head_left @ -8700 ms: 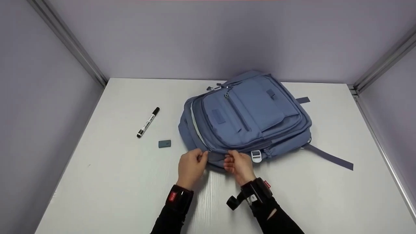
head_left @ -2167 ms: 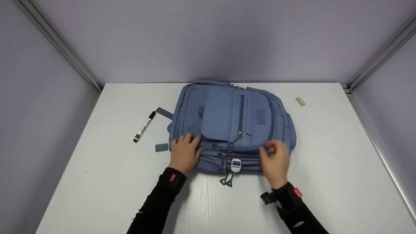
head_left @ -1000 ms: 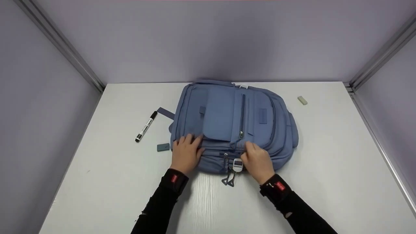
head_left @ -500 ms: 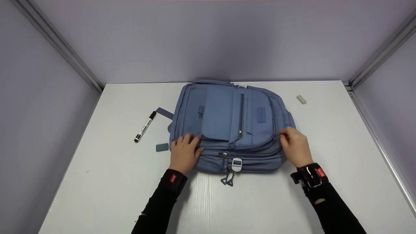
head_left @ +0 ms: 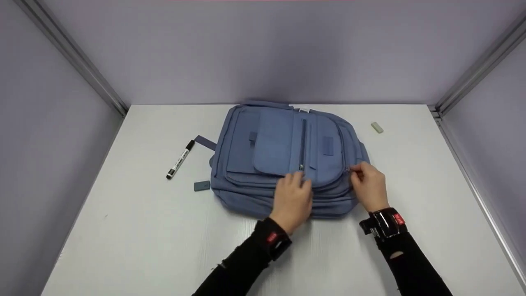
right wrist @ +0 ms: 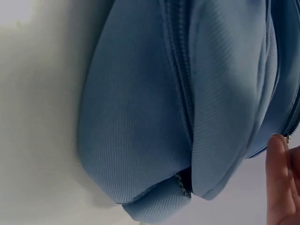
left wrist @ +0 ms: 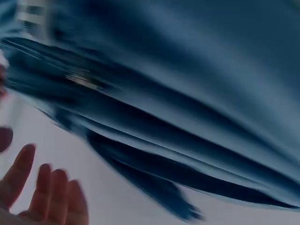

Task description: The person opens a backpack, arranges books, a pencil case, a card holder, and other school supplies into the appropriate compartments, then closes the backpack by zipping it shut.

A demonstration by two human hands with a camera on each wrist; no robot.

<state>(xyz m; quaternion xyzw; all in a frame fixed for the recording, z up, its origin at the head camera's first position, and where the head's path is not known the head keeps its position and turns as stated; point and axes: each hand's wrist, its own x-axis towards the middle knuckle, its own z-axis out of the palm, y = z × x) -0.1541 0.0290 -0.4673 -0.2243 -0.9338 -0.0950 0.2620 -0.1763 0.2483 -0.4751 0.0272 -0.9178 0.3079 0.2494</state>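
A blue backpack [head_left: 275,142] lies front side up across the middle of the table. At its near right corner my right hand [head_left: 370,187] pinches a zipper pull [head_left: 347,169] on the curved front-pocket zipper; the right wrist view shows fingertips at the metal slider [right wrist: 288,139]. My left hand [head_left: 292,201] is over the near side of the bag, fingers loosely bent, below the vertical pocket zipper [head_left: 303,144]. In the blurred left wrist view its fingers [left wrist: 42,194] are spread beside the bag's side, holding nothing. The hand covers the bag's white buckle in the head view.
Left of the bag lie a black-and-white marker [head_left: 181,159] and a small dark grey-green block [head_left: 201,186]. A strap end [head_left: 205,142] reaches close to the marker's cap. Behind the bag's right side sits a small pale green block [head_left: 377,127]. Grey panels [head_left: 283,49] wall the table.
The backpack has been turned around, and the pale block shows. My right hand has drawn the zipper pull from the near side to the right corner. My left hand has left the bag's left end, moving right.
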